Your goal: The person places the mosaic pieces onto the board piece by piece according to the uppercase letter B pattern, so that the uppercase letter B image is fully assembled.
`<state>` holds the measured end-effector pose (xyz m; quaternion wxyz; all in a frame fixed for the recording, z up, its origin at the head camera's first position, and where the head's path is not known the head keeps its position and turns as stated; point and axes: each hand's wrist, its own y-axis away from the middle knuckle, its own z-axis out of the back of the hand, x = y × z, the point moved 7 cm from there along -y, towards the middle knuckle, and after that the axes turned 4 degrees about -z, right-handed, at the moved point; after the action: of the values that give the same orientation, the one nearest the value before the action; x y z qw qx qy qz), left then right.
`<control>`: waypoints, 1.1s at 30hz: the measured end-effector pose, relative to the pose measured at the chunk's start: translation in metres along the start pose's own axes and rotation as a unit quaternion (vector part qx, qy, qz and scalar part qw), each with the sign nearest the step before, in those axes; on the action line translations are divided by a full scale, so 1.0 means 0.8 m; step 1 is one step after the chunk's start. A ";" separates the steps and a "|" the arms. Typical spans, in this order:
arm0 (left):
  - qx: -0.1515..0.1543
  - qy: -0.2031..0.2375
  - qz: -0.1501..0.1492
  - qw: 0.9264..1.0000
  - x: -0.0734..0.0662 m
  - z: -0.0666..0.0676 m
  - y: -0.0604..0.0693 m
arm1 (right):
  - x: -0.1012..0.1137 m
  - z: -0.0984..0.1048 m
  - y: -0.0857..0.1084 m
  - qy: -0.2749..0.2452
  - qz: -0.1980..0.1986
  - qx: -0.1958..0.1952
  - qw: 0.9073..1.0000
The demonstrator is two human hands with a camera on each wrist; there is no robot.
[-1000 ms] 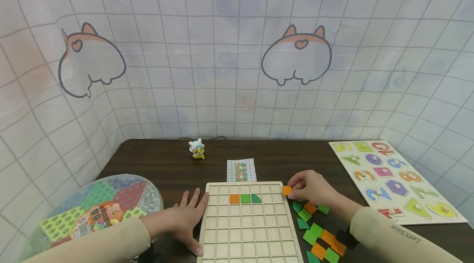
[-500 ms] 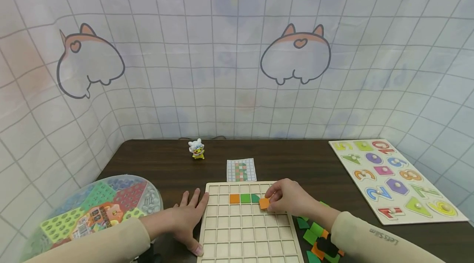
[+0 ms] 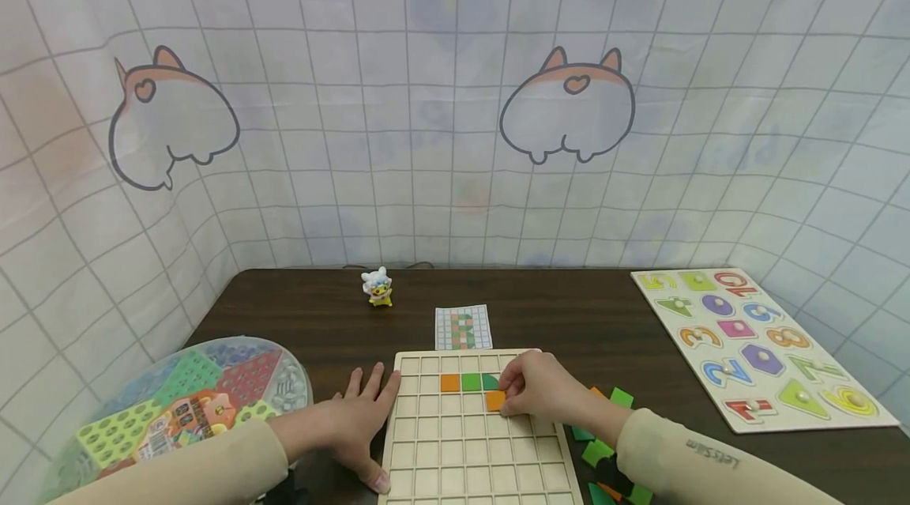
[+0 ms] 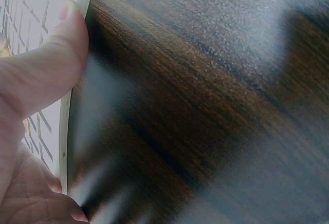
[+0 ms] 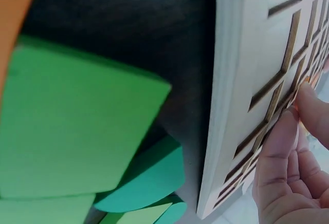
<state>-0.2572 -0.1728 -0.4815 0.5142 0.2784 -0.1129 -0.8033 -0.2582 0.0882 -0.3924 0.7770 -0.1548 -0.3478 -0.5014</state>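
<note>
A pale wooden grid board (image 3: 474, 454) lies on the dark table. One row of it holds an orange square tile (image 3: 450, 382), a light green square tile (image 3: 471, 382) and a dark green quarter-round tile (image 3: 490, 382). Just below the quarter-round one, my right hand (image 3: 543, 388) pinches another orange square tile (image 3: 495, 401) at the board's surface; whether it sits fully in a cell cannot be told. My left hand (image 3: 359, 424) rests at the board's left edge with fingers spread. In the left wrist view its thumb (image 4: 61, 54) lies over the rim.
Loose tiles, including a green square (image 5: 77, 121), lie right of the board, partly under the right forearm. Behind the board is a printed pattern card (image 3: 464, 327). A small figurine (image 3: 378, 286), a clear round container (image 3: 192, 402) and a number puzzle board (image 3: 761, 347) stand around.
My right hand has carried the orange square tile leftward from beside the board's right edge onto the grid, below the quarter-round tile. The left hand has stayed in place.
</note>
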 end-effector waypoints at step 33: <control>0.002 0.004 -0.007 1.000 0.012 -0.006 -0.010 | 0.007 -0.003 -0.001 0.020 -0.002 -0.034 0.999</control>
<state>-0.2632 -0.1770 -0.4922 0.5086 0.2830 -0.1103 -0.8057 -0.2564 0.0829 -0.3905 0.7766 -0.1707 -0.3155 -0.5179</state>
